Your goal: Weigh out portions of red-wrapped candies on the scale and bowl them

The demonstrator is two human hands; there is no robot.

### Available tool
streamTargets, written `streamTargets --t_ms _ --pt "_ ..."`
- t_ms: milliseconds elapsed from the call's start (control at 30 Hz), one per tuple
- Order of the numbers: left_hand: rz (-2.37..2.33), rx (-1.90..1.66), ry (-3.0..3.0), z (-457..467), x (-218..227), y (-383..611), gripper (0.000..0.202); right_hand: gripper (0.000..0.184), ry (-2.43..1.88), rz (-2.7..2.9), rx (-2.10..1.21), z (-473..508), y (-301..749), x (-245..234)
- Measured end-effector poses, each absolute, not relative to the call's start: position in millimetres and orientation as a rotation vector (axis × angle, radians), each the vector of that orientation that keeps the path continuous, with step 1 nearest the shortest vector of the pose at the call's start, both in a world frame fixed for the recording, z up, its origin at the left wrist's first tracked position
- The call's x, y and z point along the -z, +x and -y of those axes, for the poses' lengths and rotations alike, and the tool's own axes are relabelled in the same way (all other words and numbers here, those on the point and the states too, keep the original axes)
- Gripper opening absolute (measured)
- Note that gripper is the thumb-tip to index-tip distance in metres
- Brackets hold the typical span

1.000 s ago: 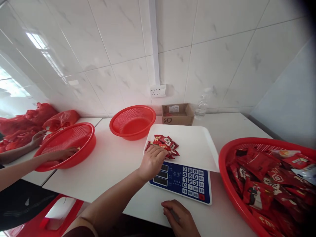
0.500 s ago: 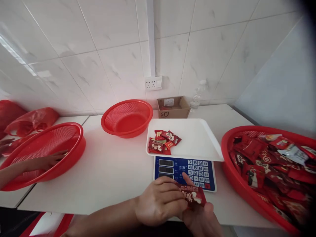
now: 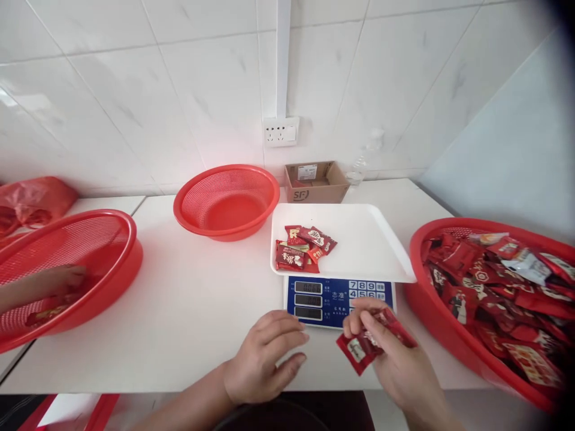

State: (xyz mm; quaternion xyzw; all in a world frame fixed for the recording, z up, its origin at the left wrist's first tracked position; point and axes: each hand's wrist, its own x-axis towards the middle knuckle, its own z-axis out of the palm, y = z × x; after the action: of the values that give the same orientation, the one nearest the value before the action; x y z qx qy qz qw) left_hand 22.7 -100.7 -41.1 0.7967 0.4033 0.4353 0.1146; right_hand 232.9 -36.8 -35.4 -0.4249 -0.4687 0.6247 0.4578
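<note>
My right hand (image 3: 395, 353) is closed around red candy packets (image 3: 357, 353), in front of the scale's keypad. Their exact number is hidden by the fingers. To the left, my left hand (image 3: 269, 356) hovers over the table's front edge with curved fingers, thumb apart and nothing between them. Behind both hands stands a blue-fronted digital scale (image 3: 327, 297) with a white tray (image 3: 359, 239) on top. Several red candy packets (image 3: 291, 256) lie in a small pile on the tray's left side. A large red basket (image 3: 417, 263) heaped with similar packets is at the right.
A red mesh basket (image 3: 179, 209) stands behind, left of the scale. At far left, another person's hand (image 3: 58, 281) reaches into a second red basket (image 3: 130, 251) with packets in it. A cardboard box (image 3: 318, 193) and a clear bottle (image 3: 362, 161) stand by the wall; red bags (image 3: 40, 197) lie back left.
My hands have come apart: the right moved right and up with the packets, the left drew away empty. Packets now show beneath the other person's hand. The view has shifted slightly.
</note>
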Motion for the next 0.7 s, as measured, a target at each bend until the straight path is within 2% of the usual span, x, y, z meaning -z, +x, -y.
streamTargets --t_ms 167,400,500,700 --pt "-1.355 -1.353 2.205 100 42 7 0.028 0.035 -1.235 1.991 -0.959 -11 222 -7" --pt "-1.399 -1.363 2.215 107 40 -1 0.025 0.038 -1.341 2.461 -0.569 -48 186 -16" --pt "-1.415 -1.377 2.210 110 43 -5 0.024 0.037 -1.377 2.546 -0.481 -47 186 -13" --pt "-1.419 -1.392 2.186 110 48 -11 0.023 0.032 -1.421 2.455 -0.547 -55 199 -26"
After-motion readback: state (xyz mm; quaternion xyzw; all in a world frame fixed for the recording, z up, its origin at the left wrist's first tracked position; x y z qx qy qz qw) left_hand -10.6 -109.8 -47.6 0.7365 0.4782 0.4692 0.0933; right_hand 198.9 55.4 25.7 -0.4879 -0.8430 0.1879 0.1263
